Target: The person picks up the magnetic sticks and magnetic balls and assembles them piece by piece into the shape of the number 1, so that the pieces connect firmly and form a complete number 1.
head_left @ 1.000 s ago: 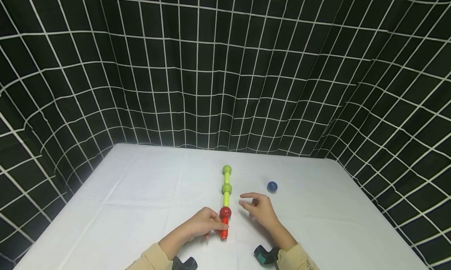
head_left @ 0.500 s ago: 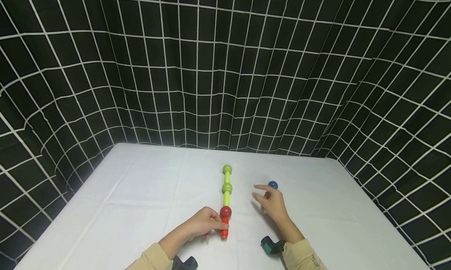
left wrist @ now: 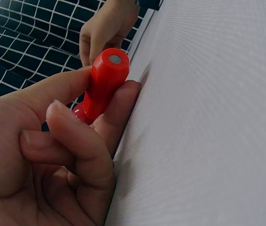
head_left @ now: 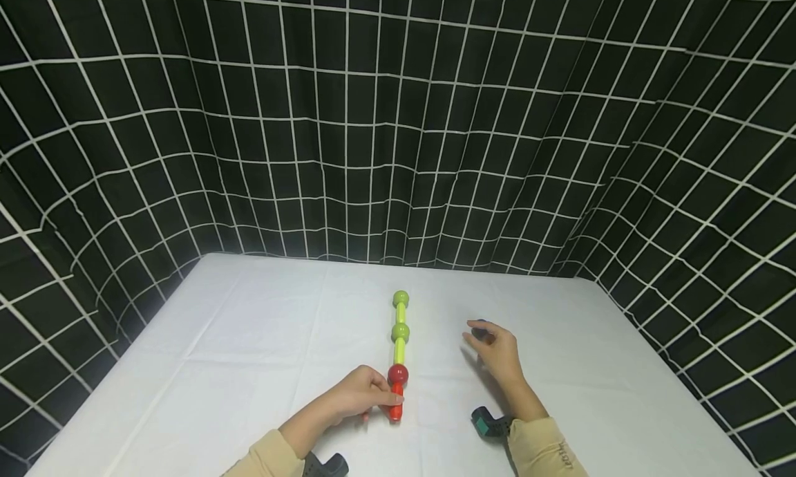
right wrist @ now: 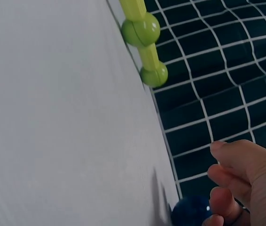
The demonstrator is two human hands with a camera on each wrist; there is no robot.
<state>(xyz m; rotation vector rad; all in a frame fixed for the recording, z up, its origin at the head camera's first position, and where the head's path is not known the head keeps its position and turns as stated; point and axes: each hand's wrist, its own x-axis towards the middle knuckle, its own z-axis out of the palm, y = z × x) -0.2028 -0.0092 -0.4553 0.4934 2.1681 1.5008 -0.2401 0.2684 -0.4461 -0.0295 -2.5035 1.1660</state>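
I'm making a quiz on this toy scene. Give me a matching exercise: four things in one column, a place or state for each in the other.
1. red rod
2. blue ball
3. far green ball
4. red ball

A. end of the chain away from the person
B. pinched by the left hand
C. at the right hand fingertips
D. between red rod and green rod

Pairs: 1-B, 2-C, 3-A, 4-D

Left hand [head_left: 361,394] low on the near side, fingers curled, thumb and forefinger pinching, right hand [head_left: 497,352] stretched further forward, fingers [right wrist: 227,181] bent loosely downward, both forearms in tan sleeves
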